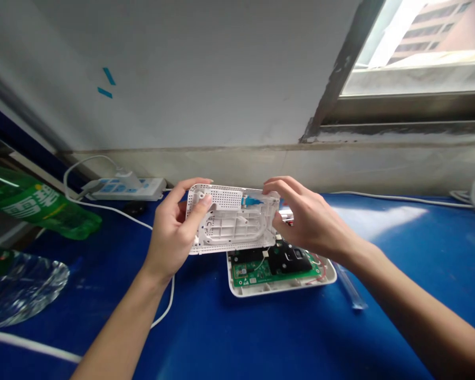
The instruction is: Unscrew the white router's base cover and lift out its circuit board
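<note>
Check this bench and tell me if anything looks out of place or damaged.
The white device housing is apart: the left hand and right hand hold its perforated cover above the base, leaving the green circuit board exposed. A green plastic bottle also lies on its side at far left.

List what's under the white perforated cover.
Below it: an open white casing with a green circuit board and a black module; the white perforated cover hides the casing's far edge.
</note>
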The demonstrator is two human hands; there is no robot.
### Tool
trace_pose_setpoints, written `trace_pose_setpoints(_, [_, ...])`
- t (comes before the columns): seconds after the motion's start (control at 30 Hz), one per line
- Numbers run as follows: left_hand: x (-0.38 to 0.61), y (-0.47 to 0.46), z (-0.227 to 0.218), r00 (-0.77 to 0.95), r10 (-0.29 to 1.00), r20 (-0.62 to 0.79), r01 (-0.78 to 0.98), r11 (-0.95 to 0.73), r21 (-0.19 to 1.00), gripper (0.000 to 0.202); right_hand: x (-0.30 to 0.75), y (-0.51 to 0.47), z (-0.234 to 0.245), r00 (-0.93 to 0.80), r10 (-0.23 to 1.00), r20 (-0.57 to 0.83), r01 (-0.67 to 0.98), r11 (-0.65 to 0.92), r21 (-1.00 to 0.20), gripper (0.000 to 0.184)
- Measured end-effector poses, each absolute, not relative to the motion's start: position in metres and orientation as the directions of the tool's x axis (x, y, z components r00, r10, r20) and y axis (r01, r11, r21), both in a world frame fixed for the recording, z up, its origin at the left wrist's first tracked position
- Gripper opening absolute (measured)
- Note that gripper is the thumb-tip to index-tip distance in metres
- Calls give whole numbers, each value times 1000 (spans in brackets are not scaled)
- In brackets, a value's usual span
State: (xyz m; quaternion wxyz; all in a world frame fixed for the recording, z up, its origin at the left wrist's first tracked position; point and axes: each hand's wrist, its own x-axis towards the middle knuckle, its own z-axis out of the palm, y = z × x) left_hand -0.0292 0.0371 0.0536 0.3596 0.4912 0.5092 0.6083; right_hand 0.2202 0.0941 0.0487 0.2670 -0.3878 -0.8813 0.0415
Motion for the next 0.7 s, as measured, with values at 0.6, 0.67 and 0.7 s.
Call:
trace_pose_setpoints(0.6, [-46,49,43,61,970,-233,-206,241,948,30,219,93,45,-674,701,233,622,708,-334,18])
trace_pose_setpoints(0.67, [-46,49,40,91,961,-262,-210,276,938,30,220,93,44,-710,672,209,614,736,-285,18])
trace_pose_setpoints(0.7, [-45,48,39,96,957,-275,-219,290,932,30,220,93,43,-728,653,208,606,755,-251,18])
